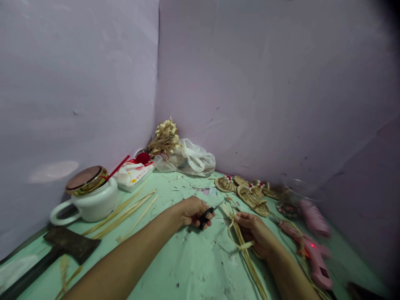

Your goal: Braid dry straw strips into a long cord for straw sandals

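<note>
My left hand is closed on small black-handled scissors, whose blades point right toward a knotted bundle of straw strips. My right hand pinches those long pale straw strips, which trail toward me across the green table. The two hands are a short distance apart, with the scissor tips close to the strips' upper end.
A white mug with a gold lid stands at left, beside loose straw stalks and a dark hatchet. At the corner lie a dried straw bunch, plastic bags and a packet. Woven straw pieces and a pink glue gun sit at right.
</note>
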A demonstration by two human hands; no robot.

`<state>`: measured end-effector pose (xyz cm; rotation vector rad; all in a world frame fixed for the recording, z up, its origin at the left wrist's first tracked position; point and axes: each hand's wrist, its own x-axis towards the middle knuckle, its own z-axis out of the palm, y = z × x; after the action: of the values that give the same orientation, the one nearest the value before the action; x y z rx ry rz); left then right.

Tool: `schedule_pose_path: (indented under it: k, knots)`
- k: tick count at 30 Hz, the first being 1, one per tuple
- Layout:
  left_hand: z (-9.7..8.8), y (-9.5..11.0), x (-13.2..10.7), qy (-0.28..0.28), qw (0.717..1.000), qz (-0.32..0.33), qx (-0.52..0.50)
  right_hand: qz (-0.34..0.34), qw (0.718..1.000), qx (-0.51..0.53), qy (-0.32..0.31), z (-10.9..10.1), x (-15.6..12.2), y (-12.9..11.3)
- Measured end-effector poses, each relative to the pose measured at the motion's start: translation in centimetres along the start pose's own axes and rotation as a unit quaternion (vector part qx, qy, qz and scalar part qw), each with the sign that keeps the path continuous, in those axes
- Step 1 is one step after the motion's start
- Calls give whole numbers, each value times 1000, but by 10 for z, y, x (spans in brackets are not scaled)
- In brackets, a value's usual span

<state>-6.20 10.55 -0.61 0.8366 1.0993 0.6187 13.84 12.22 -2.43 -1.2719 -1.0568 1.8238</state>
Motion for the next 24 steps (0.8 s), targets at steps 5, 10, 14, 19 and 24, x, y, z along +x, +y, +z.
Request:
schedule_pose_path:
  k: [5, 10, 14, 19, 24]
  knots:
    - [6, 1, -1, 21, 999, 10, 22, -1, 1000, -7, -1, -1, 1, 1]
    - [-2, 12, -3, 178, 980, 45, 77, -3, 1000, -12, 6, -3, 2, 2]
    - [-30, 21, -14, 327, 876, 72, 348, 0, 1000, -10, 7, -3, 3, 2]
    - [-45, 21, -21, 431, 703, 52, 564, -10, 1000, -16, 6, -1, 2, 1]
    - [-35, 21, -23, 458, 629, 2, 628, -21, 999, -29, 9, 0, 3, -1]
